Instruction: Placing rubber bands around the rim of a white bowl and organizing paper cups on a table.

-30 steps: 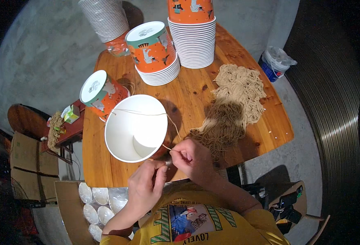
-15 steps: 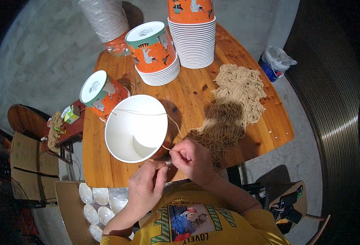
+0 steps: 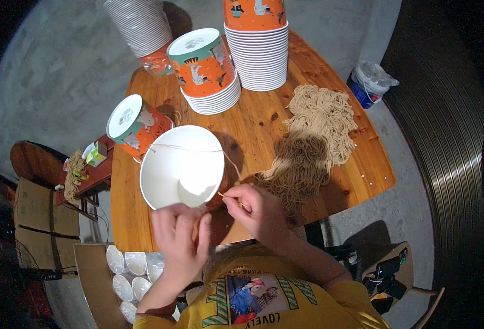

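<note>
— What sits toward the left of the frame?

— An orange paper bucket with a white lid (image 3: 134, 125), tipped on the wooden table (image 3: 143, 219). Just right of it, centre frame, lies a big white paper bucket (image 3: 183, 166) on its side, smooth inside, with a thin cord (image 3: 190, 149) stretched across its mouth.

— And the hands?

— The left hand (image 3: 180, 238), blurred, is curled against the bucket's lower rim. The right hand (image 3: 255, 211) pinches the cord's end between its fingertips beside the rim.

— Further right?

— A tangled heap of tan fibre strings (image 3: 313, 137), upper right of centre. Stacked white lids (image 3: 261, 57) stand at the top.
</note>
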The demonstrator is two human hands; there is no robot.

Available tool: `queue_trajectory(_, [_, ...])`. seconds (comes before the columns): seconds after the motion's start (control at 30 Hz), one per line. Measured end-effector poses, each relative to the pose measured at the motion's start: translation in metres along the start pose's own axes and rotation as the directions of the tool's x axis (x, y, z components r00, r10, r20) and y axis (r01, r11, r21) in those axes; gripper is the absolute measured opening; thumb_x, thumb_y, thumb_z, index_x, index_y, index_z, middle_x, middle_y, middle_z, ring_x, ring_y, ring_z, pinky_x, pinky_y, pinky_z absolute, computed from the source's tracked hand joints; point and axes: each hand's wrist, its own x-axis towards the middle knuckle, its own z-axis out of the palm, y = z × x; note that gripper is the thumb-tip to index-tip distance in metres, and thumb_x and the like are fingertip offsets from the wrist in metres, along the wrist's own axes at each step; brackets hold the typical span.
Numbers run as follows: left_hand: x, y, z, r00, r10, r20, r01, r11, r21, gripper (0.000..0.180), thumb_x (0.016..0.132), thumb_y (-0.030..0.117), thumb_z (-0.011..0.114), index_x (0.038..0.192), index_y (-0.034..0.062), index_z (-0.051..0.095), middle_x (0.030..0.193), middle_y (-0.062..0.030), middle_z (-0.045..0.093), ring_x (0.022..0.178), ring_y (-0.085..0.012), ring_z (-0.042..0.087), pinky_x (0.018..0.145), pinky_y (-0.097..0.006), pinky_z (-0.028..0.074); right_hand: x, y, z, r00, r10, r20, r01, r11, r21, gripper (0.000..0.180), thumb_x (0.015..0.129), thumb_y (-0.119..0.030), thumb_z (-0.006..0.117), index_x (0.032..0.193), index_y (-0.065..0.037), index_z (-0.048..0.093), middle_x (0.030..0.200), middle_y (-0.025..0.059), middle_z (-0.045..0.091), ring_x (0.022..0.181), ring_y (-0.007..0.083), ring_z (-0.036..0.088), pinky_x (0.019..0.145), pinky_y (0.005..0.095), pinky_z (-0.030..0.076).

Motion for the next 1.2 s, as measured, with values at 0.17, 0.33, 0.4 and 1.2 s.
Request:
queue_trajectory(0.17, [0.021, 0.000, 0.000, 0.998, -0.007, 0.058, 0.001, 0.993, 0.115, 0.023, 0.074, 0.010, 0.071, 0.095, 0.0054, 0.061, 0.088, -0.0105, 0.051, 0.082, -0.0286, 0.048, 0.074, -0.038, 0.038, 0.002, -0.002, -0.006, 1.000, -0.026, -0.005, 0.026, 0.999, -0.028, 0.012, 0.077, -0.006, 0.069, 0.087, -0.006, 0.062, 0.063, 0.0056, 0.054, 0.050, 0.0128, 0.049, 0.046, 0.0271, 0.038])
queue_trajectory(0.33, [0.019, -0.010, 0.003, 0.979, -0.013, 0.204, 0.029, 0.997, -0.076, 0.018, 0.077, 0.009, 0.067, 0.094, 0.0042, 0.061, 0.081, -0.0072, 0.053, 0.078, -0.0251, 0.049, 0.069, -0.037, 0.037, 0.003, -0.004, -0.002, 1.000, -0.016, -0.002, 0.016, 0.998, -0.056, 0.011, 0.076, -0.007, 0.068, 0.085, -0.007, 0.062, 0.061, 0.0066, 0.053, 0.049, 0.0142, 0.049, 0.046, 0.0278, 0.038])
queue_trajectory(0.4, [0.019, -0.011, 0.004, 0.978, -0.020, 0.206, 0.039, 0.995, -0.088, 0.018, 0.078, 0.009, 0.067, 0.094, 0.0040, 0.061, 0.079, -0.0073, 0.053, 0.076, -0.0250, 0.049, 0.068, -0.036, 0.037, 0.002, -0.002, 0.000, 1.000, -0.002, -0.008, 0.002, 0.999, -0.043, 0.010, 0.075, -0.005, 0.068, 0.084, -0.006, 0.061, 0.061, 0.0067, 0.053, 0.048, 0.0131, 0.049, 0.045, 0.0276, 0.038])
queue_trajectory(1.2, [0.062, -0.040, 0.002, 0.730, -0.062, 0.681, 0.430, 0.816, -0.387, 0.017, 0.091, 0.014, 0.054, 0.103, 0.0036, 0.059, 0.078, -0.0172, 0.061, 0.072, -0.0314, 0.060, 0.066, -0.036, 0.047, 0.006, -0.007, 0.009, 0.998, 0.045, 0.043, -0.047, 0.998, 0.042, 0.011, 0.077, -0.005, 0.066, 0.085, -0.006, 0.058, 0.060, 0.0072, 0.051, 0.049, 0.0130, 0.047, 0.046, 0.0285, 0.037])
